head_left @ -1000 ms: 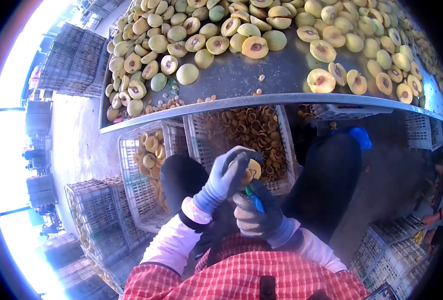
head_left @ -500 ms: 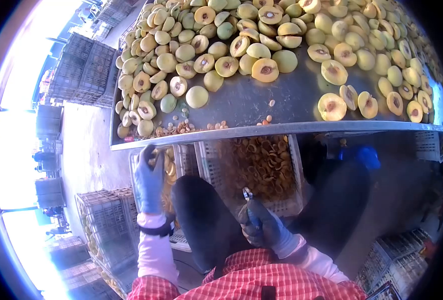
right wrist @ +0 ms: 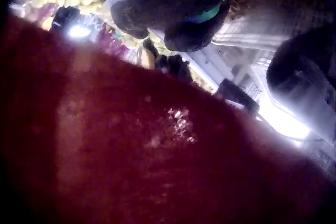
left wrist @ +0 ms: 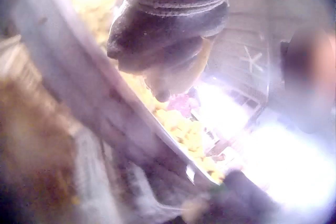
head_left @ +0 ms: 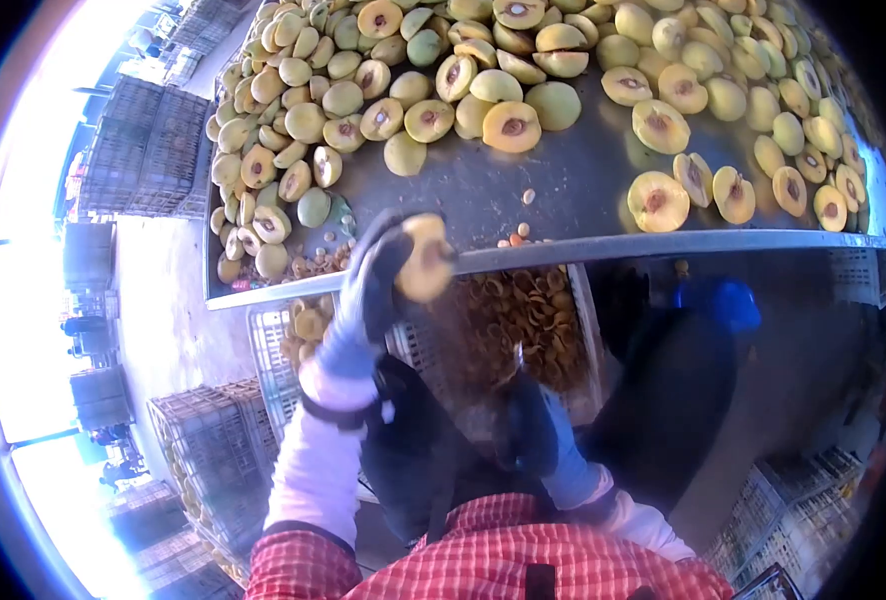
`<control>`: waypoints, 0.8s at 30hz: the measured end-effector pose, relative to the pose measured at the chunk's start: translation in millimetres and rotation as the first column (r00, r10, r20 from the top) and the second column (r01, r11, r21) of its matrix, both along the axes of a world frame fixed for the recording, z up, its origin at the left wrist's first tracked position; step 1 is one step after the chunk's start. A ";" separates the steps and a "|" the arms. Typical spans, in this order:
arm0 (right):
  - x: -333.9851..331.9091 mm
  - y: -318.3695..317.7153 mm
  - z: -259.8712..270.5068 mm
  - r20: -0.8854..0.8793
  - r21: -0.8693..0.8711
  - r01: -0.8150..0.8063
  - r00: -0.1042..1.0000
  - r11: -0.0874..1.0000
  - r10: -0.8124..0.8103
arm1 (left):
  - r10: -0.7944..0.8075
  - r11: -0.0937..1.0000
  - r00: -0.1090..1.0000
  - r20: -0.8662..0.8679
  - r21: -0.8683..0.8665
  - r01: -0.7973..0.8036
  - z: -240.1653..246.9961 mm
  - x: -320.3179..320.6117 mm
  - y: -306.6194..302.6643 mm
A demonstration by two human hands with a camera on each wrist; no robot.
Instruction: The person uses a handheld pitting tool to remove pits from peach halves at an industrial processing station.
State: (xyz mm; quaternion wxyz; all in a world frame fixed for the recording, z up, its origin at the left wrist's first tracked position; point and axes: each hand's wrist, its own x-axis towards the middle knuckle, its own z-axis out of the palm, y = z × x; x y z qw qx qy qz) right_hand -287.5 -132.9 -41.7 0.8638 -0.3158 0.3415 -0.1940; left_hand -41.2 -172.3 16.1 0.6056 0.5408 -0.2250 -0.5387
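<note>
1. The peach half [head_left: 425, 258] was up in the air right at the near rim of the steel table [head_left: 683, 240], roughly level with the edge and not resting on anything.
2. The gloved left hand [head_left: 373, 290] had it, with fingers and thumb curled round the fruit. The half was smeared by motion, so whether a stone sat in it could not be told for sure.
3. The right hand [head_left: 528, 425] was low over the lap, well apart from the fruit. Its gloved fingers were closed round a teal-handled tool [right wrist: 206, 14], and the metal tip pointed up toward the table's underside.
4. Work already done, as I judged it: the crate [head_left: 523, 315] under the table held a heap of hollowed halves. A second crate [head_left: 303, 325] to its left held more, and loose stones [head_left: 328, 262] lay scattered along the table's near edge.
5. Work left, as I judged it: the table top was crowded with other halves [head_left: 511, 127], many of them showing a dark stone in the middle. That put the job far from finished, with the fruit in hand only one of a great many.
6. Farther out, stacked crates [head_left: 203, 450] stood on the floor at the left.
</note>
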 end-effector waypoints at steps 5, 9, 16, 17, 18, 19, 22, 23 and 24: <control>10.9 -9.7 20.3 -0.088 -0.275 0.171 0.976 0.946 -0.201 | 0.006 1.000 1.000 -0.014 -0.017 -0.006 1.4 -99.7 51.8; -5.5 -5.7 20.0 -0.246 -0.671 -0.059 0.958 0.739 -0.147 | 0.037 0.986 0.900 0.434 0.131 -0.103 0.5 -119.2 72.4; -17.6 0.4 30.7 -0.301 -0.760 -0.192 0.951 0.621 -0.075 | 0.023 0.994 0.878 0.477 0.081 -0.070 4.2 -119.6 79.9; -17.8 0.9 27.6 -0.292 -0.749 -0.197 0.955 0.633 -0.048 | 0.018 0.992 0.863 0.504 0.096 -0.077 6.0 -121.4 80.6; -18.4 1.6 24.9 -0.282 -0.737 -0.201 0.959 0.645 -0.023 | 0.011 0.991 0.847 0.531 0.110 -0.082 9.6 -123.4 80.4; -19.7 3.2 23.7 -0.275 -0.733 -0.198 0.961 0.651 -0.017 | 0.004 0.989 0.830 0.558 0.123 -0.087 11.4 -124.4 80.0; -25.2 10.9 16.9 -0.262 -0.699 -0.210 0.965 0.684 0.029 | -0.141 0.971 0.469 0.872 0.029 0.237 0.3 -105.0 83.7; -27.6 13.6 11.3 -0.263 -0.672 -0.229 0.963 0.704 0.062 | -0.263 0.931 0.392 0.882 0.126 0.341 1.0 -98.6 85.7; -29.2 15.9 8.4 -0.263 -0.646 -0.248 0.960 0.722 0.094 | -0.316 0.940 0.565 0.762 0.174 0.292 0.7 -98.7 83.7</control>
